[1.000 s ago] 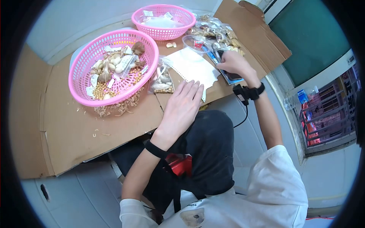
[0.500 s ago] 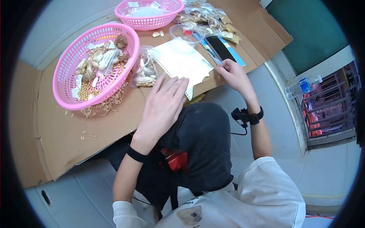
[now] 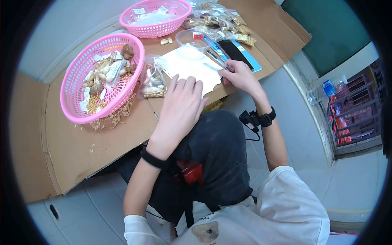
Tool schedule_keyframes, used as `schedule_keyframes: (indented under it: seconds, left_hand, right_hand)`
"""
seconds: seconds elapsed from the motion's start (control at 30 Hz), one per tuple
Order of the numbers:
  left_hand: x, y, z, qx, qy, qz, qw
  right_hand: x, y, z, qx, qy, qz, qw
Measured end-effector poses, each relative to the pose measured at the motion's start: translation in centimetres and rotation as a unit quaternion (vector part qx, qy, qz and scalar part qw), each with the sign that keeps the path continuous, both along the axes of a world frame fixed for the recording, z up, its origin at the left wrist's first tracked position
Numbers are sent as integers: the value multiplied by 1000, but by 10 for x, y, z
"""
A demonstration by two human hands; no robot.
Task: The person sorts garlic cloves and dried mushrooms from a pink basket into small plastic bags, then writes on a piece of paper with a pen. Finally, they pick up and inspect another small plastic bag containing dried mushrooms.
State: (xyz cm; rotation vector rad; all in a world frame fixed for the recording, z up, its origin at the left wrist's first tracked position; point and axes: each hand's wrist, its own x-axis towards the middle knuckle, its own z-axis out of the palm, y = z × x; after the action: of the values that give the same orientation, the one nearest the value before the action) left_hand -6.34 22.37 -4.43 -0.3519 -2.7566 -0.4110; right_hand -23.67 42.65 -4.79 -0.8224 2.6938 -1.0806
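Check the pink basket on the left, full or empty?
Neither, it's partly filled: tan beans, white paper labels and a clear bag lie in the pink basket, with bare mesh wall showing around them.

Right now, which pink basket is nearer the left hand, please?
The front basket, holding loose yellow beans; the back basket sits farther from the left hand.

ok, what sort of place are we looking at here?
Probably a makeshift packing spot in a home or small workshop: a cardboard work surface, a pink basket of loose dried-looking foods and labelled packets, and a pile of filled clear bags.
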Motion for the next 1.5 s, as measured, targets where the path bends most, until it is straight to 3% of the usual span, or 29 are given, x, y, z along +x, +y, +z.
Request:
schedule_keyframes:
  seconds: [0.1,0.17,0.27,0.43,0.6,0.67,1.2,1.5]
  left_hand:
    - [-35,6,6,42,-89,-4,995]
    - [-59,10,-30,45,91,-59,993]
    - [-72,20,-53,43,120,-51,990]
    - [-73,23,-49,29,78,-34,996]
    - [-76,25,-48,24,52,-13,998]
    - [-79,28,-58,-14,95,28,995]
    - [-79,28,-56,-28,64,30,997]
    - [-78,29,-56,-38,63,40,997]
  right_hand:
    - [-3,-4,3,-14,-50,-2,999]
    - [-10,-3,1,-5,-63,4,998]
    - [-17,-5,6,-3,-100,13,995]
    - [-19,-9,10,20,-140,14,990]
    - [-16,-11,10,6,-116,42,992]
    - [-12,-10,5,-7,-90,53,994]
    - [7,-14,1,17,82,34,996]
    - [9,-9,-6,-23,82,39,996]
